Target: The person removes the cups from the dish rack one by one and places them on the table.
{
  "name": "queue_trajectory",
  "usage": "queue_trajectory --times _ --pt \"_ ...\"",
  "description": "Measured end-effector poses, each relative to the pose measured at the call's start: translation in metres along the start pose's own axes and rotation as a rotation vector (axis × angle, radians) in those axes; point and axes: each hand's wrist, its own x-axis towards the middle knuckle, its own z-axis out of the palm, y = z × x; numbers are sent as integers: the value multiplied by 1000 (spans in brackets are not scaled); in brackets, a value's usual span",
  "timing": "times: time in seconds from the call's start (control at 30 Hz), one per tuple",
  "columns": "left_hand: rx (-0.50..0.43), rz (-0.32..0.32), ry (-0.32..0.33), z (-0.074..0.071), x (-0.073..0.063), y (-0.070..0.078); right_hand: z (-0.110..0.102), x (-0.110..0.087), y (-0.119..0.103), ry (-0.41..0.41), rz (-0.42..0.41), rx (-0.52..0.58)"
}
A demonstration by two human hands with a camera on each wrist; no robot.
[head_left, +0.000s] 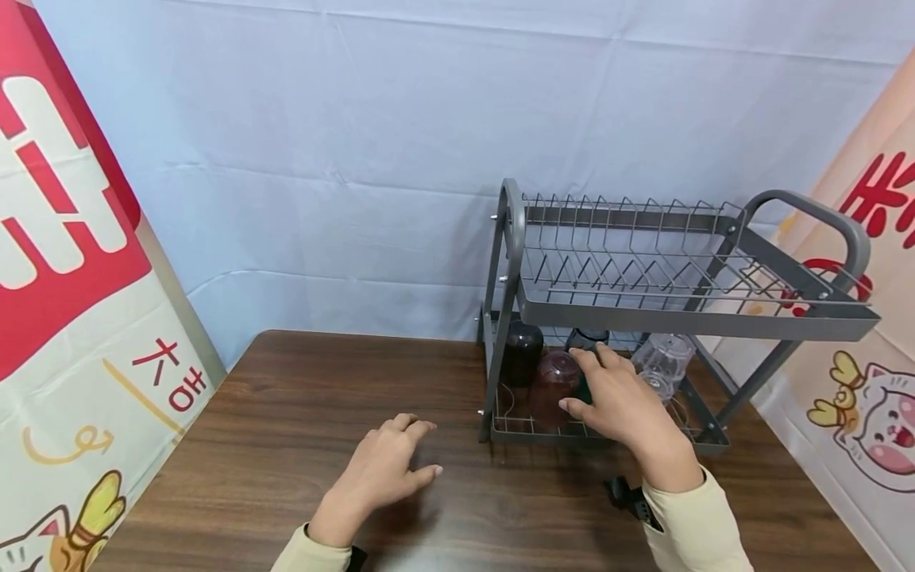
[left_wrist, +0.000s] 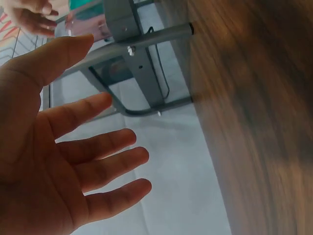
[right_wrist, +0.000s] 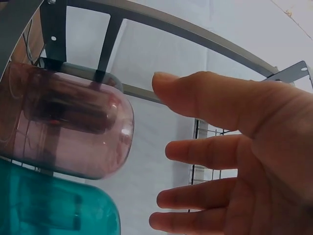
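Note:
My right hand (head_left: 622,397) reaches in front of the lower tier of a grey dish rack (head_left: 700,322), its fingers spread and holding nothing. Just beside its fingertips stands an upside-down pink glass (head_left: 554,385); a teal glass (right_wrist: 58,205) sits next to that one, mostly hidden behind the hand in the head view. A dark glass (head_left: 522,349) is at the tier's left end, another dark glass (head_left: 588,339) further back, and clear glassware (head_left: 665,361) to the right. My left hand (head_left: 382,465) hovers over the table left of the rack, fingers apart, touching nothing.
The rack's upper wire tier (head_left: 629,262) overhangs the glasses and bears no dishes. Brown wooden table (head_left: 286,421) extends to the left of the rack. A pale cloth (head_left: 322,159) hangs behind, with printed banners (head_left: 64,278) at both sides.

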Motion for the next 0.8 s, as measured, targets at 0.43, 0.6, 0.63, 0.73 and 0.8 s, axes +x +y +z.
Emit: queue_trajectory --times 0.43,0.6,0.63,0.73,0.8 --pt "35 42 -27 15 9 13 11 17 -5 5 -43 -4" --pt "24 43 -54 20 12 16 17 22 -9 24 -69 -32" --pt "18 40 -61 21 12 16 18 23 -9 27 -71 -38" --pt "6 30 -88 24 14 17 22 26 -10 34 -76 -59" --pt "7 27 -96 26 14 18 25 28 -9 40 -80 -66"
